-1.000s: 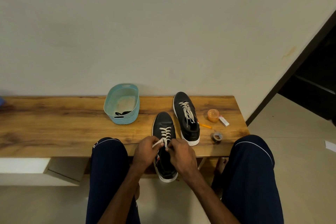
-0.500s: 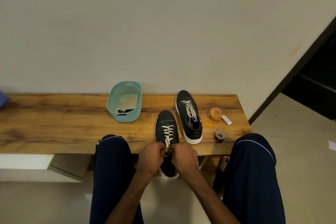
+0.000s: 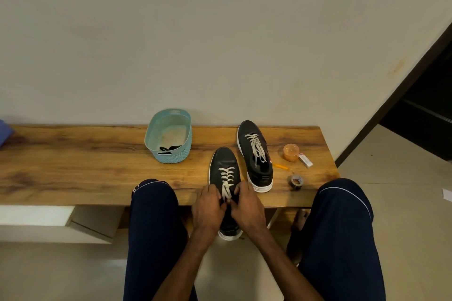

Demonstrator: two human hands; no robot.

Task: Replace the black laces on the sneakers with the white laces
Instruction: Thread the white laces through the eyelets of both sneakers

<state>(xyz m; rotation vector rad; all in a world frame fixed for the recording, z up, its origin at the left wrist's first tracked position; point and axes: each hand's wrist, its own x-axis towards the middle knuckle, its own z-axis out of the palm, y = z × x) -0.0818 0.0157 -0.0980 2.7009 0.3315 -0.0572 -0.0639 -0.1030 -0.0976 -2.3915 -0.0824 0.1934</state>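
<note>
1 white lace (image 3: 226,187), pinched between left hand (image 3: 208,208), right hand (image 3: 248,208), over sneaker (image 3: 223,160)

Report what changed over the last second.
The left hand, which was pulling the white lace out to its side, came in close to the right hand; both still pinch the lace over the near sneaker. The far sneaker, basket and tape roll stayed put.

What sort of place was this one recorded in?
Probably a room in a home: a wooden bench against a plain wall, a pale hard floor, and a dark doorway at right. The left hand and right hand pinch the white lace of the near sneaker.
</note>
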